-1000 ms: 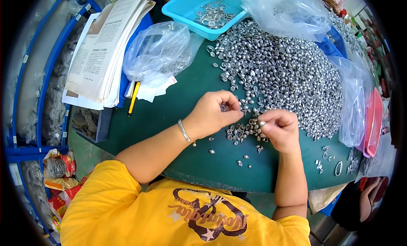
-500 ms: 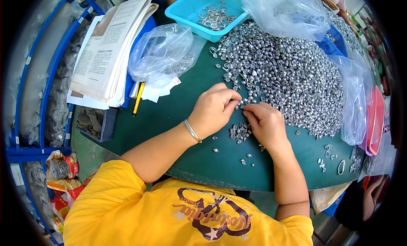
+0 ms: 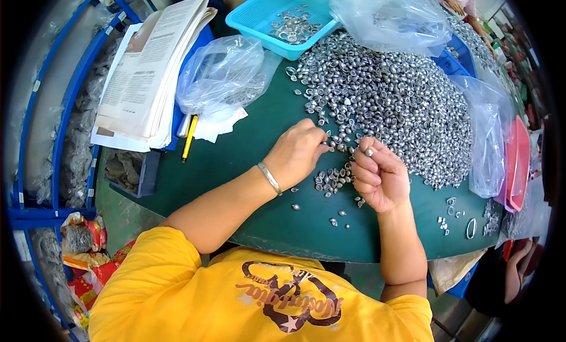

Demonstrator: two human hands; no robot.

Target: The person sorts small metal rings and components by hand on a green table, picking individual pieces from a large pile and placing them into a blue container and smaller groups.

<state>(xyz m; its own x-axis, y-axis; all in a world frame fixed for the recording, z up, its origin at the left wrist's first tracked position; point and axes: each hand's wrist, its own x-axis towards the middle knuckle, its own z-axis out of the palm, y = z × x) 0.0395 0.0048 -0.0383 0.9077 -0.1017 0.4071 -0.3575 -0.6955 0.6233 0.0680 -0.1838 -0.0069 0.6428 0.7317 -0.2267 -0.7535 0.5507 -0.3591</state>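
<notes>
Moved since the earlier frame: right hand [image 3: 382, 180], now turned palm-up and drawn apart from the left hand [image 3: 295, 152], with a piece newly visible at its fingertips.

Item: one small silvery metal piece [image 3: 369, 153], rounded, raised just off the near left edge of the heap [image 3: 401, 106]. Right grip: thumb and fingers clamped on that piece.

Left grip: back of hand uppermost, thumb and forefinger near each other, just beside loose pieces at the heap's near left edge; whether anything is pinched there, cannot tell.

Small cluster of like pieces [image 3: 331, 181]: near side of the heap, between the two hands. Strays, including one rounded piece [image 3: 295, 207]: nearer the person than the heap.

Oval ring [image 3: 471, 228]: near right of the heap, smaller bits beside it.

Turquoise basket [image 3: 289, 50], metal rings inside: far left of the heap. Clear plastic bag [image 3: 395, 20]: over the heap's far edge. Blue tray [image 3: 466, 63]: far right of it. Red basket [image 3: 517, 165]: right of it.

Yellow pen-like tool [image 3: 187, 140] and printed sheets [image 3: 141, 76]: well left of the heap. All carried on a green desk [image 3: 283, 236].
</notes>
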